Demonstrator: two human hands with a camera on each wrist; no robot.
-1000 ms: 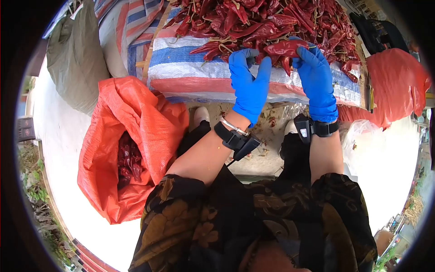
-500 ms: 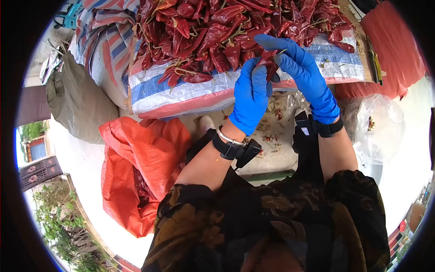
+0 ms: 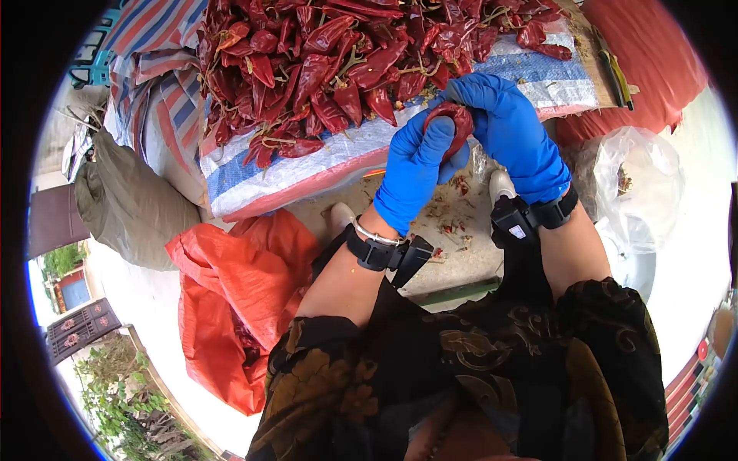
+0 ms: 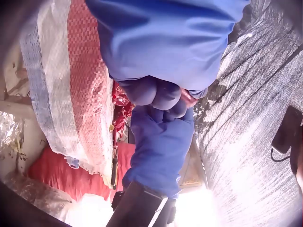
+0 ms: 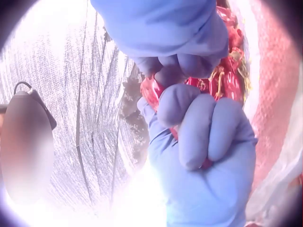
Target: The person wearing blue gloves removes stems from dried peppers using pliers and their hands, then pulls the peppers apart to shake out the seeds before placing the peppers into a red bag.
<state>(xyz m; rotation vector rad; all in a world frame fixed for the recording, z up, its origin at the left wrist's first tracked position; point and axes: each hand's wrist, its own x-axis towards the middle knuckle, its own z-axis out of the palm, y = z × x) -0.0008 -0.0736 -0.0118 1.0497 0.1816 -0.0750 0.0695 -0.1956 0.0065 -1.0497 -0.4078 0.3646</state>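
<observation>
Both hands wear blue gloves and meet in front of the pile's near edge. My left hand grips a dark red dried chili, thumb laid along its near side. From the other side my right hand holds the same chili, its fingers bent over the far end. Part of the chili shows between the two gloves in the right wrist view; the rest is hidden by fingers. Just beyond lies a big heap of dried red chilies with pale stems, on a striped woven sheet.
An open orange-red sack with chilies inside stands at the left by my leg. Behind it slumps a grey-green sack. To the right are a full red sack and a clear plastic bag. Scraps litter the floor.
The right hand has brought the chili from the pile's edge toward me. My left hand, spread beside it before, has closed around it. The head view has shifted.
</observation>
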